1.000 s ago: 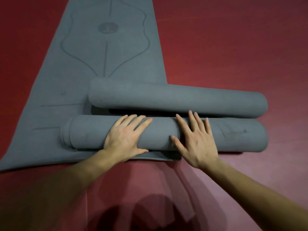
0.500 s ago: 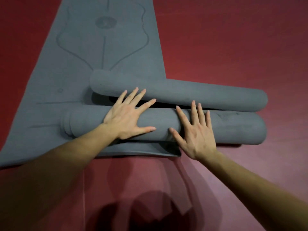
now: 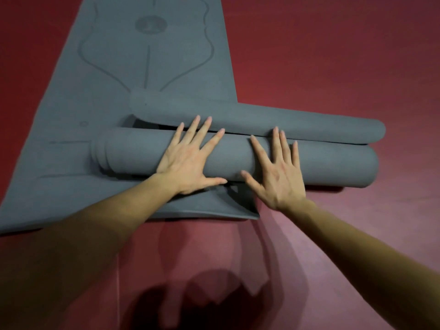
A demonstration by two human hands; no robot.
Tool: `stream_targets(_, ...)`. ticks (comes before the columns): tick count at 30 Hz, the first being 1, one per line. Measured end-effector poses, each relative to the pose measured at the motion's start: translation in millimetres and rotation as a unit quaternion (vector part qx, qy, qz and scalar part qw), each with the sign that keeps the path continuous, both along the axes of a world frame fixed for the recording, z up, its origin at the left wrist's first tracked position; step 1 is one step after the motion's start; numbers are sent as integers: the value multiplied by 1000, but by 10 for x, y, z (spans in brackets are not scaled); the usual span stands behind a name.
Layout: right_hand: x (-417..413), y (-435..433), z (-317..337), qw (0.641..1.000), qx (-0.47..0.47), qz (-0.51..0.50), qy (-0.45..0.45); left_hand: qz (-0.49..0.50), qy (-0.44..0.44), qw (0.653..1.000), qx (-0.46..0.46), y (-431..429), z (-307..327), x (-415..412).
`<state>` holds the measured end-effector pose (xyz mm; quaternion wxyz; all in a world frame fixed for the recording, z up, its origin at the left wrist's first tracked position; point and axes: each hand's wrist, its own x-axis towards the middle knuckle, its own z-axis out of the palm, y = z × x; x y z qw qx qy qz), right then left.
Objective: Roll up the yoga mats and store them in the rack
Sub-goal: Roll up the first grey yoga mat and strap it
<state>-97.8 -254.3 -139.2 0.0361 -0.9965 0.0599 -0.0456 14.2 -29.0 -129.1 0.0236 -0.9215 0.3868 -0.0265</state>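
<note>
Presses left grip (image 3: 188,160) and right grip (image 3: 278,175) flat on the near rolled mat (image 3: 333,165), fingers straight and spread apart, clamped on nothing. Just behind that roll and touching it, a second rolled mat (image 3: 309,122). Under its left end, an unrolled mat (image 3: 119,67); under its right end, red floor (image 3: 357,210).

left hand (image 3: 188,163) bare | right hand (image 3: 278,179) bare | forearms (image 3: 95,225) bare up to the frame edge | fingers (image 3: 193,133) slender

Left hand (image 3: 188,163), right hand (image 3: 277,172) flat, splayed
</note>
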Motion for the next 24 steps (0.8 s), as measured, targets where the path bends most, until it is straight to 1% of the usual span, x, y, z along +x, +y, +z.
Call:
stream_targets(3,-90,-19,-50,1000,-15,11,-1,6,-4,1000,10,-42,-3,86)
stream_targets(7,138,-126,5,1000,-21,15,10,-5,-3,1000,-11,-121,-30,61)
stream_targets(12,286,-115,54,1000,-8,4,29,25,-3,999,29,-208,-50,130)
stream_targets(15,157,-78,54,1000,-8,18,20,30,17,999,6,-224,-17,156)
stream_targets(18,-52,-72,76,999,-3,31,14,24,8,1000,-9,-245,35,65)
stream_targets(21,-262,-38,94,999,6,34,3,20,22,998,-48,-207,114,-121)
stream_targets(24,-471,53,43,999,20,33,-8,40,42,997,-51,-124,129,-376)
